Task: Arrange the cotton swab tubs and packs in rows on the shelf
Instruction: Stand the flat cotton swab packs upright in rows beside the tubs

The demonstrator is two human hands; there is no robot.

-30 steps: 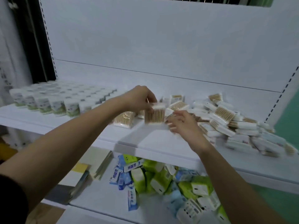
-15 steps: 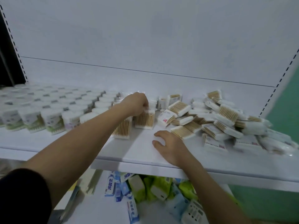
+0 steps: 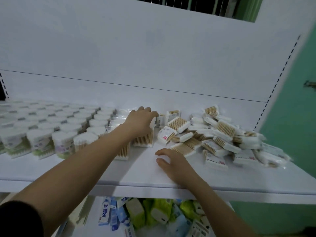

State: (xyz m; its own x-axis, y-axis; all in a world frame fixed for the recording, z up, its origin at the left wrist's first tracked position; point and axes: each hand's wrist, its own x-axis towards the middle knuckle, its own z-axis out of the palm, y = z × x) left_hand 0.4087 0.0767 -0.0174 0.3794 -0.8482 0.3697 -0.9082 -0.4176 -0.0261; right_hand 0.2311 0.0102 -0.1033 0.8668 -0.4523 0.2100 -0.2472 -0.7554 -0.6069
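1. Left hand (image 3: 140, 122) is laid over the top of an upright pack (image 3: 143, 138), its fingers curled down over the far edge; the pack is held from above.
2. Right hand (image 3: 174, 162) is rested palm down on the shelf (image 3: 248, 178), fingers loosely spread, with nothing held; its fingertips are just beside the nearest lying pack.
3. The held pack is stood on end near the middle of the shelf, its swab sticks running vertically and its broad face turned toward the camera.
4. A second pack (image 3: 122, 151) is stood the same way just beside it, nearer the front edge and partly hidden by the left forearm.
5. Tubs (image 3: 63, 144) are seen in rows across the left part of the shelf, upright with white lids on top.
6. A loose heap of packs (image 3: 222, 139) is spread over the right part, most lying flat or tilted, their long axes pointing many ways.
7. Green and blue packages (image 3: 153, 214) are piled on the lower shelf.
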